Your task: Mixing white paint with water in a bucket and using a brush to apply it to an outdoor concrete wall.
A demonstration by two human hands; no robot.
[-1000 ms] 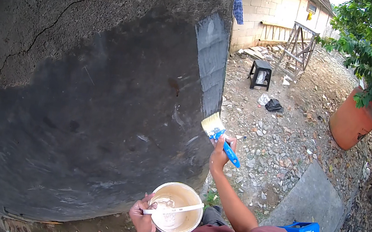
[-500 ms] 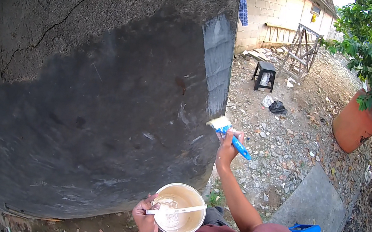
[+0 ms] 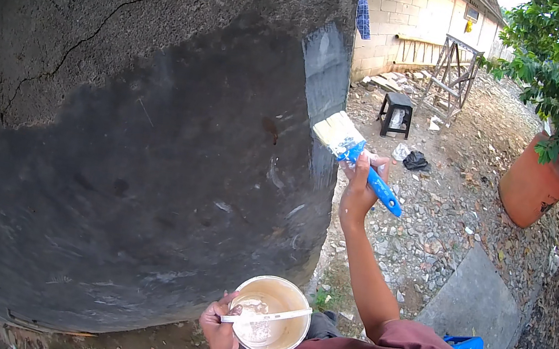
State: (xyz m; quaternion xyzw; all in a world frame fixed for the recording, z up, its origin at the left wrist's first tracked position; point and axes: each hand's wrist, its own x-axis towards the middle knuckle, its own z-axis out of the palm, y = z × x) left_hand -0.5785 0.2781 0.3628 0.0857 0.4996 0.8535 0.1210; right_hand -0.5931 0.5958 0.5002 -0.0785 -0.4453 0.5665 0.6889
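My right hand (image 3: 363, 188) is closed round the blue handle of a wide paintbrush (image 3: 344, 139). The pale, paint-coated bristles point up and left, at a light grey painted strip (image 3: 328, 72) along the wall's right edge. My left hand (image 3: 219, 325) grips the rim of a round, cream-coloured bucket (image 3: 293, 336) low in the view, close to my body. Whitish paint lies in the bottom of the bucket. Across its mouth rests a flat white strip (image 3: 270, 316), its left end by my left fingers. The dark, damp-looking wall (image 3: 168, 178) fills the left side.
Beyond the wall's edge is stony ground (image 3: 426, 228) with a black stool (image 3: 397, 114), a wooden trestle (image 3: 452, 78) and a black plastic bag (image 3: 415, 161). An orange drum (image 3: 535, 186) stands under a leafy tree at right. A blue bag (image 3: 466, 348) lies near a grey slab (image 3: 473, 296).
My right hand has carried the paintbrush upward along the grey strip, from its lower end to about mid-height. The left hand and the bucket have hardly moved.
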